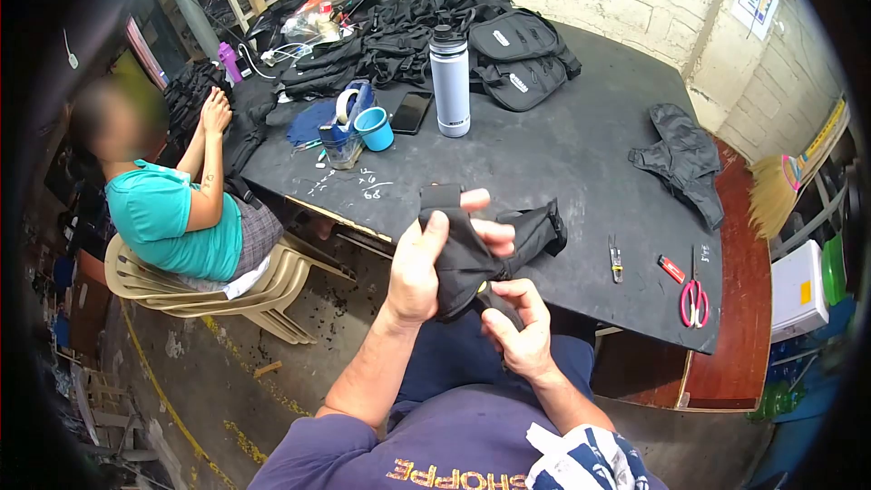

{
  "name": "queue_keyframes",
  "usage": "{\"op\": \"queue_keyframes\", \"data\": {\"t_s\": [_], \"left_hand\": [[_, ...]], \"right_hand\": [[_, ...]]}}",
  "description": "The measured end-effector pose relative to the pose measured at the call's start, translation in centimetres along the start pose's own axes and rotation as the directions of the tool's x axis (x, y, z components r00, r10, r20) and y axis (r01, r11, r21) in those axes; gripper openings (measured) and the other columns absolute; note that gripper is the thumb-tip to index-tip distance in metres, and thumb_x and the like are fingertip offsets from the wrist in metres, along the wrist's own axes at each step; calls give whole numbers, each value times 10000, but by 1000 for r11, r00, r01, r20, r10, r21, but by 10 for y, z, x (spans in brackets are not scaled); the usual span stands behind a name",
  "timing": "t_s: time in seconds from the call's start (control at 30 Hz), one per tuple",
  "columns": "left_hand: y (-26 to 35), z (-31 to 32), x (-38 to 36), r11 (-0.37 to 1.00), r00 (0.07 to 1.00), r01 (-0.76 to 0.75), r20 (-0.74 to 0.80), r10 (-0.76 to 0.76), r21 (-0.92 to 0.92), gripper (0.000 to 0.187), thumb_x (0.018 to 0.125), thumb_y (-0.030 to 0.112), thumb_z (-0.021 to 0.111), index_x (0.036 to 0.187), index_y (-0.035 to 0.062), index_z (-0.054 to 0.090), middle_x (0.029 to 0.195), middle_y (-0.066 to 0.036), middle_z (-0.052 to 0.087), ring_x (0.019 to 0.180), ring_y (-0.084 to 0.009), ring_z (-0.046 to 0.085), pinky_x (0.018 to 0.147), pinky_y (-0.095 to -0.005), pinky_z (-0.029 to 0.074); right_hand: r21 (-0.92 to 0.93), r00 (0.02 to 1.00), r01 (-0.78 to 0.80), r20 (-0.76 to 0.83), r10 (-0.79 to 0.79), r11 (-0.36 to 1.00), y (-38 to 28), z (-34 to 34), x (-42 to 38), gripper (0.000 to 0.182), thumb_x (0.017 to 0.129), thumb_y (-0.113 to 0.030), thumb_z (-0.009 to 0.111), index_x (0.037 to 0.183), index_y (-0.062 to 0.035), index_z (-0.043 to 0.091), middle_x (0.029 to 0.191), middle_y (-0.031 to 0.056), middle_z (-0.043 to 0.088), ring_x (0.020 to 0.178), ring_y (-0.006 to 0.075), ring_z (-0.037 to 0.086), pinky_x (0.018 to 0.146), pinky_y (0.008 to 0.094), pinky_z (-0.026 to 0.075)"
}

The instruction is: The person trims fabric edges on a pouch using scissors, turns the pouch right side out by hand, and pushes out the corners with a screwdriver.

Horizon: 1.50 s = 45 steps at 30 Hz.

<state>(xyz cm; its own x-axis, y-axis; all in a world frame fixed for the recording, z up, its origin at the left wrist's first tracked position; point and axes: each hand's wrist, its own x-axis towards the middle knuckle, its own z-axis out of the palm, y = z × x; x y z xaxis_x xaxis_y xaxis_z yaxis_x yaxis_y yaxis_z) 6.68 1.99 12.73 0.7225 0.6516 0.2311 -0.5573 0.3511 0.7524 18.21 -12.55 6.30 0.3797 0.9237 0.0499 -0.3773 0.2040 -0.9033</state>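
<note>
My left hand [419, 265] grips a black fabric piece [464, 259] in front of my body, thumb on the near face and fingers behind it. One end of the fabric stretches to the right over the table edge. Lower down, my right hand [522, 331] is closed on a dark, narrow part at the fabric's bottom edge, thumb and fingers pinching it. A small yellow spot shows just above that pinch; whether the narrow part belongs to the fabric I cannot tell.
On the black table [562, 163] stand a bottle [451, 86], a blue cup [374, 129] and a tape dispenser [345, 141]. Snips [616, 263], a red cutter [671, 269] and scissors [694, 301] lie right. Black bags [399, 45] pile behind. A seated person [177, 204] works left.
</note>
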Motion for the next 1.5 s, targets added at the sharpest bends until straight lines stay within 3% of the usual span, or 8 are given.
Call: {"op": "queue_keyframes", "data": {"t_s": [0.13, 0.7, 0.83, 0.97, 1.07, 1.23, 1.37, 1.5], "left_hand": [[7, -2, 10, 987, 992, -104, -86, 93, -125, 638, 1138, 446, 424, 1559, -32, 400, 1326, -286, 667, 1164, -347, 701, 1057, -484, 539], [4, 16, 3, 986, 946, -148, -279, 164, 79, 522, 1111, 254, 539, 1559, 12, 424, 1386, -225, 633, 1209, -312, 661, 1079, -471, 525], [0, 15, 4, 987, 936, -155, -313, 163, 50, 521, 1107, 257, 549, 1552, 10, 434, 1401, -215, 624, 1216, -301, 652, 1079, -468, 524], [-1, 14, 2, 993, 941, -120, -317, 116, 8, 512, 1107, 241, 550, 1551, 11, 436, 1395, -214, 629, 1201, -298, 657, 1079, -461, 523], [-4, 16, 1, 993, 945, -120, -307, 117, 10, 481, 1118, 192, 513, 1557, 17, 422, 1388, -236, 634, 1207, -309, 666, 1069, -453, 548], [-7, 28, 0, 992, 954, -122, -275, 118, 1, 496, 1114, 212, 532, 1556, 12, 427, 1415, -228, 624, 1231, -299, 652, 1101, -450, 517], [-11, 27, -2, 998, 977, -60, -205, 57, -8, 507, 1112, 205, 532, 1566, 14, 414, 1434, -246, 612, 1268, -307, 642, 1119, -456, 509], [-3, 29, 0, 997, 991, 23, -128, -33, -80, 504, 1110, 201, 530, 1556, -9, 423, 1428, -256, 617, 1279, -321, 642, 1126, -470, 505]], "right_hand": [[-510, 730, 668, 307, -611, 542, 2, -15, 21, 321, 928, -73, 776, 1223, 1, 674, 859, 113, 691, 688, 172, 622, 626, 296, 488], [-611, 731, 642, 306, -610, 464, 0, 13, 1, 395, 882, -2, 790, 1257, -17, 668, 870, 121, 674, 695, 215, 625, 639, 318, 513], [-476, 859, 508, 216, -464, 718, -5, 14, 0, 383, 917, -3, 767, 1278, -21, 641, 936, 107, 685, 721, 178, 637, 630, 312, 522], [420, 930, -366, 197, 310, 830, -14, 9, 0, 368, 932, -3, 756, 1277, -8, 629, 972, 93, 677, 735, 157, 642, 649, 309, 528], [-492, 890, 449, 165, -426, 746, -10, 19, -4, 381, 931, 2, 752, 1289, -15, 623, 928, 83, 665, 708, 158, 633, 632, 307, 525], [-735, 713, 628, 412, -567, 256, -19, 14, -3, 397, 934, 12, 744, 1306, -26, 612, 903, 59, 656, 701, 158, 632, 639, 301, 533], [-634, 771, 607, 322, -550, 479, -16, 8, -7, 420, 915, 10, 771, 1300, -26, 607, 896, 49, 656, 714, 160, 638, 643, 294, 525], [375, 971, -232, 148, 190, 897, 1, -8, -3, 423, 891, 10, 800, 1272, -21, 619, 884, 45, 643, 698, 161, 613, 651, 285, 502]]}}
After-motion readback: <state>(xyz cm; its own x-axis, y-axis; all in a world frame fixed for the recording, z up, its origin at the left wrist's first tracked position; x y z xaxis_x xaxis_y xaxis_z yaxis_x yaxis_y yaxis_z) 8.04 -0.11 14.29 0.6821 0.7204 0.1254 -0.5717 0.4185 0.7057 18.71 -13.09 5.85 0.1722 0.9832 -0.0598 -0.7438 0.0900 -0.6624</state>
